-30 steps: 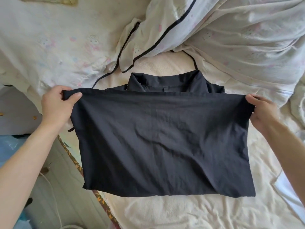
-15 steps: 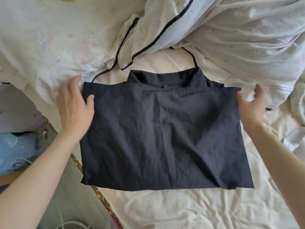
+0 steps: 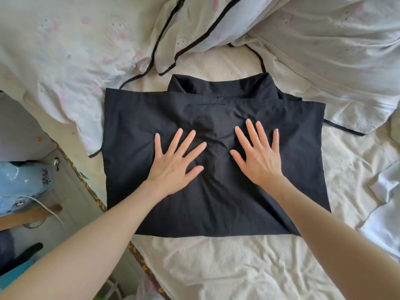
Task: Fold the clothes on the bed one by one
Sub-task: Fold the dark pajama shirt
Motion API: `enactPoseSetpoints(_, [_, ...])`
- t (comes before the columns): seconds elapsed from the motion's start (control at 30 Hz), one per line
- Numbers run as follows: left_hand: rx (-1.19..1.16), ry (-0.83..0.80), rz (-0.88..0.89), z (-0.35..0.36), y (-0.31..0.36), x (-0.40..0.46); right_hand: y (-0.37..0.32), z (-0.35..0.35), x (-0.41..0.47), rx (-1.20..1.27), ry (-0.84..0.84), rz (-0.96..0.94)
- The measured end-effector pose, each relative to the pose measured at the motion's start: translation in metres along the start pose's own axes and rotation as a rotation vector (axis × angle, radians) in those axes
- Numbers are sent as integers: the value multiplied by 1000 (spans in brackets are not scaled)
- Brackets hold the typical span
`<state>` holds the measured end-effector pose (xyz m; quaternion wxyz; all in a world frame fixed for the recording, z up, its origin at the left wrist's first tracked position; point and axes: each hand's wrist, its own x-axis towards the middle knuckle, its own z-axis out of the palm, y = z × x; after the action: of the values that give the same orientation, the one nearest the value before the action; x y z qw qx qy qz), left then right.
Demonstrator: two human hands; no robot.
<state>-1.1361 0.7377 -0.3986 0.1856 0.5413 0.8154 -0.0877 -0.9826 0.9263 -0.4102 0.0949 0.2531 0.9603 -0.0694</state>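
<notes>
Hands moved in from the shirt's outer edges to its middle within the last half second. Left hand (image 3: pixel 175 162) and right hand (image 3: pixel 258 154) both flat, fingers spread, gripping nothing, pressing the black shirt (image 3: pixel 216 204) onto the bed (image 3: pixel 216 267). Shirt lies directly under both palms, collar just beyond the fingertips, hem already doubled up over the body. Fabric bunched between the hands. Read: fold is laid, smoothing underway; this garment looks nearly finished.
</notes>
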Motion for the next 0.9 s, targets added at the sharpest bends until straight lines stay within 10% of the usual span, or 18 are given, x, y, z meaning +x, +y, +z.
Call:
enactPoseSetpoints(0.57, [-278,66,-266,41,24,-137,-58,19,-145,182,7,-163])
enactPoseSetpoints(0.9, [-572,-106,-780,47,-43,-171,70,20,-190,51,-192,208])
